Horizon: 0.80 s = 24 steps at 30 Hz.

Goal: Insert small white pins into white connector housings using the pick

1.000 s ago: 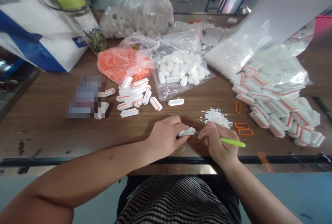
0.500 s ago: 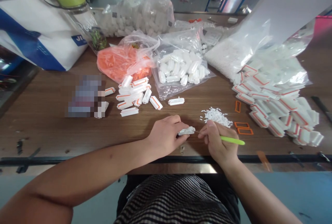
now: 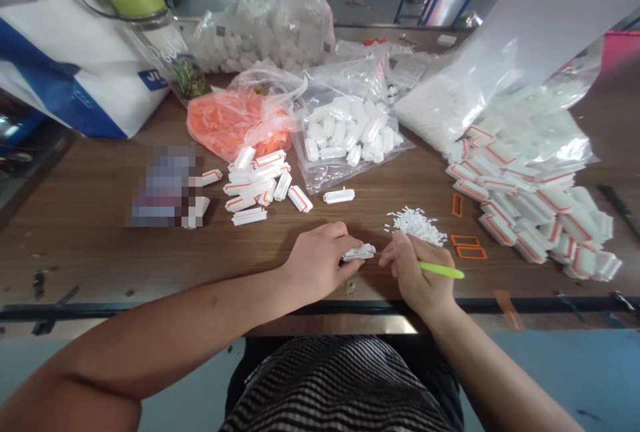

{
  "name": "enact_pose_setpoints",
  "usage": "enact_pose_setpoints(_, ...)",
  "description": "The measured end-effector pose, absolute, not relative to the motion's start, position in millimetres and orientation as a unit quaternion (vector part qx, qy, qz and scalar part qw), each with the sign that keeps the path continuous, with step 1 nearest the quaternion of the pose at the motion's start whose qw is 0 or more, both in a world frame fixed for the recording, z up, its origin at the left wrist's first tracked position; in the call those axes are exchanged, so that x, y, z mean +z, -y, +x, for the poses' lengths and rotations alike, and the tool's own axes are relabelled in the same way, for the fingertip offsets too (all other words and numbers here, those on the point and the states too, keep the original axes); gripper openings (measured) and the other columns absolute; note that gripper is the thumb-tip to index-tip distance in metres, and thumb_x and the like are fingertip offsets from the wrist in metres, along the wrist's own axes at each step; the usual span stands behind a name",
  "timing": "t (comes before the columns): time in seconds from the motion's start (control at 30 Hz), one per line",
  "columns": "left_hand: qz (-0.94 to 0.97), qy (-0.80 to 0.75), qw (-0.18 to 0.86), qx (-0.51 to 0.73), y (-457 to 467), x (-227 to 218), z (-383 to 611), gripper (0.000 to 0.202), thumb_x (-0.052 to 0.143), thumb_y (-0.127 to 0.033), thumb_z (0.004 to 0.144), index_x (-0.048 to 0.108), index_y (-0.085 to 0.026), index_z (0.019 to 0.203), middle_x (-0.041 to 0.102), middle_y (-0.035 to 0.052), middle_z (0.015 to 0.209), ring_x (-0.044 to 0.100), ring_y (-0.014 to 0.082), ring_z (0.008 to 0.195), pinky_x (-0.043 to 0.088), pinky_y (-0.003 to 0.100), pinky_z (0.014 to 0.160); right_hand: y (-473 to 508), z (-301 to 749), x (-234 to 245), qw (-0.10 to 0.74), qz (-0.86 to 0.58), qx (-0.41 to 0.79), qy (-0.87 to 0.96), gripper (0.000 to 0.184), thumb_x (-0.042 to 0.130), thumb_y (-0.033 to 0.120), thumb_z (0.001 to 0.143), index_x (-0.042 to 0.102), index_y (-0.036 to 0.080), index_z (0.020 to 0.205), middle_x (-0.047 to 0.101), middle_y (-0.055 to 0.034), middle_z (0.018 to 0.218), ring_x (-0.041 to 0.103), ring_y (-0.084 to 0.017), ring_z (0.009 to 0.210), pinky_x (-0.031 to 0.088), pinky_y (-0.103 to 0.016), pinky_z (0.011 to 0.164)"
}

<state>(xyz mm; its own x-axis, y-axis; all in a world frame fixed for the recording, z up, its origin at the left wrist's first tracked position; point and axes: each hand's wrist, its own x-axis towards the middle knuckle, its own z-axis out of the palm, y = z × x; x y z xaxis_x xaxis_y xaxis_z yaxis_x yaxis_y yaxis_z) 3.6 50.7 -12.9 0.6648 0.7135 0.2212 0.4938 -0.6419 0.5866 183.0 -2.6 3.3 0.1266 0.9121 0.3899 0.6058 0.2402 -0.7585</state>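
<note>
My left hand is closed on a white plastic connector housing with rows of small holes, pressing it near the table's front edge. In my right hand is a thin metal pick with a lime-green handle, gripped like a pen. The pick's tip meets the right part of the housing's face. Just beyond my right fingers lies a heap of tiny white pins. Several orange rectangular frames rest to the right of that hand. One loose white housing lies farther back.
Finished-looking white housings with orange seals are piled right and left. Behind stand a bag of orange pieces, a bag of white housings, a bag of white pins and a green-capped bottle.
My right hand has shifted slightly left with the pick, and its tip now reaches farther over the housing. My left hand and the housing stay in place.
</note>
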Motion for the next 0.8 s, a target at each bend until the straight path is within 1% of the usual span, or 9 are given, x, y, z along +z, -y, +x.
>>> enact_pose_setpoints(0.13, 0.878, -0.344, 0.245, 0.224, -50.4, -12.2, 3.6, 0.02, 0.063, -0.032, 0.089, 0.069, -0.023, 0.105, 0.063, 0.0015, 0.088, 0.06, 0.0152, 0.077, 0.049, 0.029, 0.07, 3.4, 183.6, 1.1, 0.472, -0.594, 0.16, 0.632, 0.044, 0.044, 0.019, 0.096, 0.061, 0.019, 0.055, 0.061, 0.0017, 0.051, 0.053, -0.007, 0.041, 0.041, -0.022, 0.045)
enact_pose_setpoints(0.33, 0.879, -0.34, 0.246, 0.225, -51.2, -11.6, 3.3, 0.02, 0.063, -0.031, 0.089, 0.07, -0.021, 0.104, 0.063, 0.002, 0.087, 0.06, 0.0156, 0.077, 0.048, 0.03, 0.07, 2.2, 183.6, 2.7, 0.448, -0.603, 0.161, 0.64, 0.045, 0.044, 0.023, 0.097, 0.061, 0.02, 0.055, 0.058, 0.002, 0.046, 0.051, -0.007, 0.039, 0.04, -0.023, 0.045)
enact_pose_setpoints(0.47, 0.874, -0.346, 0.255, 0.228, -50.9, -11.2, 3.6, 0.019, 0.061, -0.032, 0.09, 0.07, -0.024, 0.104, 0.062, 0.0008, 0.084, 0.059, 0.0145, 0.074, 0.047, 0.028, 0.067, 3.8, 184.8, 2.3, 0.479, -0.602, 0.173, 0.615, 0.047, 0.043, 0.023, 0.098, 0.06, 0.019, 0.054, 0.062, 0.0009, 0.052, 0.051, -0.007, 0.039, 0.042, -0.022, 0.045)
enact_pose_setpoints(0.6, 0.872, -0.347, 0.257, 0.23, -50.5, -11.2, 3.7, 0.019, 0.061, -0.034, 0.09, 0.07, -0.023, 0.103, 0.061, 0.0007, 0.084, 0.058, 0.0145, 0.075, 0.047, 0.028, 0.068, 5.2, 184.7, 0.8, 0.492, -0.591, 0.187, 0.611, 0.047, 0.043, 0.021, 0.097, 0.06, 0.019, 0.054, 0.062, 0.0015, 0.052, 0.05, -0.006, 0.038, 0.042, -0.022, 0.045)
enact_pose_setpoints(0.8, 0.873, -0.345, 0.257, 0.23, -51.3, -11.9, 2.9, 0.019, 0.061, -0.032, 0.09, 0.07, -0.023, 0.105, 0.061, 0.0011, 0.086, 0.059, 0.0148, 0.076, 0.047, 0.028, 0.068, 3.6, 183.9, 1.2, 0.472, -0.599, 0.172, 0.623, 0.047, 0.043, 0.023, 0.097, 0.061, 0.019, 0.054, 0.061, 0.0021, 0.049, 0.051, -0.007, 0.039, 0.041, -0.022, 0.045)
